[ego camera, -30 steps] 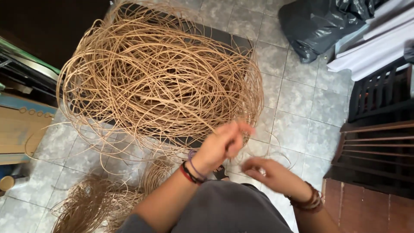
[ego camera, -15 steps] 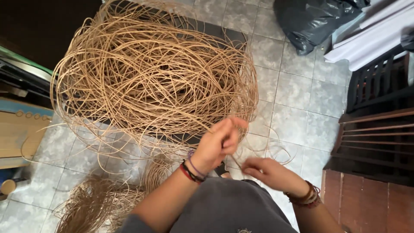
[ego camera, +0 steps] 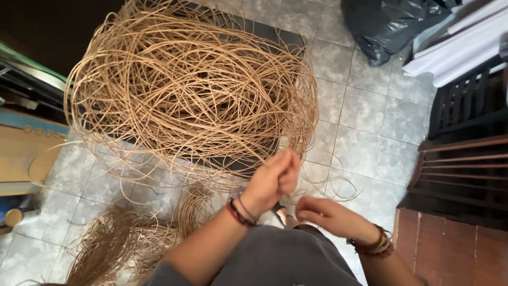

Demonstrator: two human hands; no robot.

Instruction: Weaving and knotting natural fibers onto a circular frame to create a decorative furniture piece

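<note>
A big loose tangle of tan rattan strands (ego camera: pixel 185 90) lies on the grey tiled floor in front of me. My left hand (ego camera: pixel 272 180), with red and dark bracelets at the wrist, is raised and pinched around a thin rattan strand at the tangle's near edge. My right hand (ego camera: pixel 328 216), also wearing bracelets, sits lower and to the right with its fingers curled; it seems to pinch the same strand, though the strand is too thin to be sure. My lap in grey cloth (ego camera: pixel 275 262) fills the bottom of the view.
A smaller heap of finer rattan (ego camera: pixel 121 241) lies at the bottom left. A black plastic bag (ego camera: pixel 389 26) sits top right beside white sheets (ego camera: pixel 460 47). Dark wooden slatted furniture (ego camera: pixel 465 153) stands at the right, and a wooden board (ego camera: pixel 21 153) at the left.
My left hand has dropped slightly and moved right, staying pinched on the strand. My right hand has stayed low beside it. The view has shifted a little.
</note>
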